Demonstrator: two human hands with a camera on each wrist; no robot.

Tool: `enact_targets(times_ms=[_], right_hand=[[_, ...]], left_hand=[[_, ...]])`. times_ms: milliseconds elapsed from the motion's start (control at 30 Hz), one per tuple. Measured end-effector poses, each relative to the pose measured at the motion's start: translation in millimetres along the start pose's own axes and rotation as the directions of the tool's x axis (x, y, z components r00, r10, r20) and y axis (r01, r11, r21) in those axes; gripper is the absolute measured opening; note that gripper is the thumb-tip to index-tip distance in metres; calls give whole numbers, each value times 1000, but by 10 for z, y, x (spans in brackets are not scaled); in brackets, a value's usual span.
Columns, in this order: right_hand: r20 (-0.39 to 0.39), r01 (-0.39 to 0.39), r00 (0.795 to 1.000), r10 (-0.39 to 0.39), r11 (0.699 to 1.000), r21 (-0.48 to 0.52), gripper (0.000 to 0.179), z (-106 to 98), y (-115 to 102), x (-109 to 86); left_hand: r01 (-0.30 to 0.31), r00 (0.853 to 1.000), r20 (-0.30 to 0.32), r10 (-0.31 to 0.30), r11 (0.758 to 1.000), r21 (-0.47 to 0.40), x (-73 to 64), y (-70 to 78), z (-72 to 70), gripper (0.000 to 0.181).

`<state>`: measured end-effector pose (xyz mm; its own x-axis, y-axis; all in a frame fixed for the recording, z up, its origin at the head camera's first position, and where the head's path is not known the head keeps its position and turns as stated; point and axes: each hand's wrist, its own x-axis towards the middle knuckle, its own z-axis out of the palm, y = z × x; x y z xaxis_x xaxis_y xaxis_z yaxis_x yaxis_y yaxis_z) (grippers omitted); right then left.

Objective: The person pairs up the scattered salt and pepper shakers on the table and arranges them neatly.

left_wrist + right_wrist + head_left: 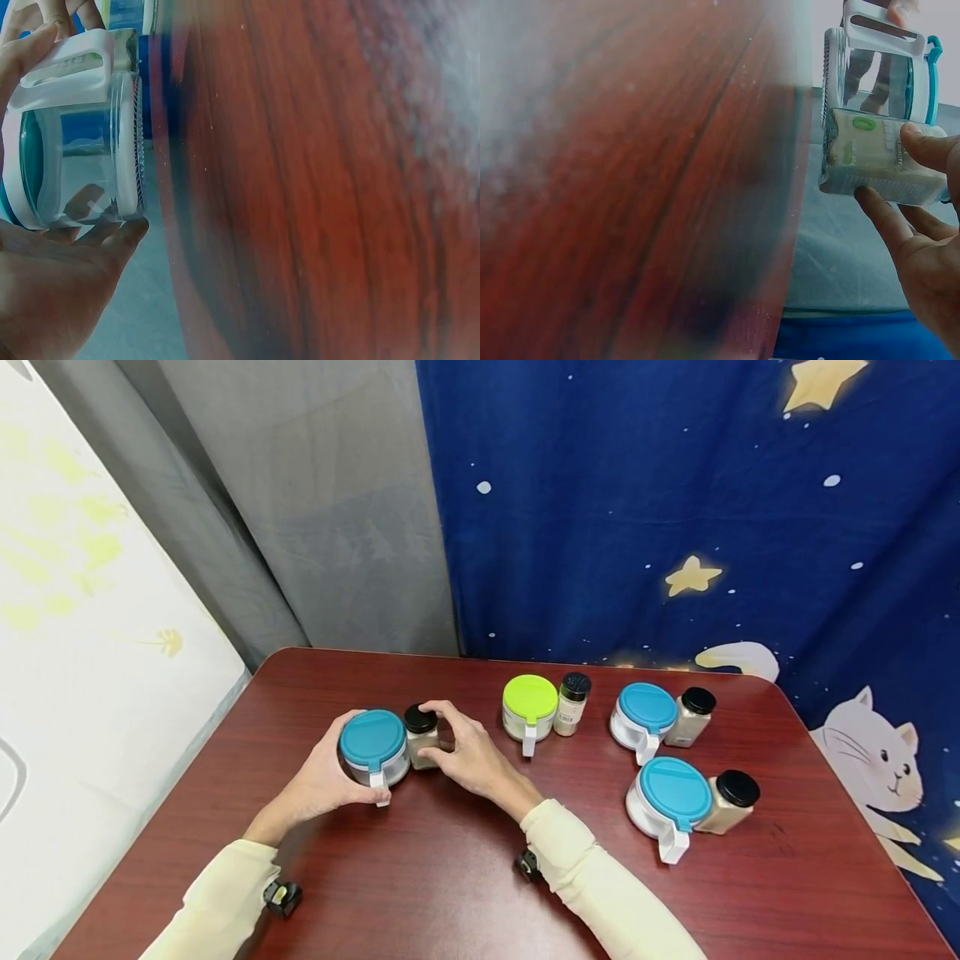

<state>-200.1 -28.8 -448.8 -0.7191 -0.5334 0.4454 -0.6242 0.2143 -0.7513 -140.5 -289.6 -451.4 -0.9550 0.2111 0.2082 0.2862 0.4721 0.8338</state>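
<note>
My left hand [318,781] grips a clear round seasoning jar [372,739] with a blue lid and a white handle. Its thumb lies at the handle [71,82] and its fingers wrap the far side, fingertips near the base in the left wrist view. Directly right of that jar stands a square spice bottle [422,748] with a black cap and pale contents. The right hand [480,756] holds this bottle between thumb and fingers. In the right wrist view, the thumb lies against the bottle's label [866,146], and the bottle sits close against the jar.
Right of the hands, a green-lidded jar [530,702] stands beside a round black-capped shaker [572,704]. Farther right are two blue-lidded jars [647,710] [675,793], each beside a black-capped bottle [690,717] [729,803]. Curtains [337,527] hang behind the reddish-brown table [450,877].
</note>
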Motion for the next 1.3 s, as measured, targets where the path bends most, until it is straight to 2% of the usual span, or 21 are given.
enact_targets(times_ms=[233, 433, 867, 1300], right_hand=[[-7, 10, 1000, -10, 1000, -12, 61, -63, -20, -79], [-5, 1, 1000, -1, 1000, -19, 61, -110, -58, -170], [-31, -37, 999, 41, 992, 122, 61, -187, -130, -365], [-59, 5, 998, 1, 996, 92, 63, -273, -177, -529]], left_hand=[[-1, 1000, 9, 1, 999, -32, -12, 49, 65, 115], [2, 1000, 5, -2, 1000, -15, -55, 106, 137, 117], [-24, 999, 38, 25, 999, -33, -124, 219, 249, 114], [-32, 997, 63, 34, 999, -32, -168, 337, 324, 122]])
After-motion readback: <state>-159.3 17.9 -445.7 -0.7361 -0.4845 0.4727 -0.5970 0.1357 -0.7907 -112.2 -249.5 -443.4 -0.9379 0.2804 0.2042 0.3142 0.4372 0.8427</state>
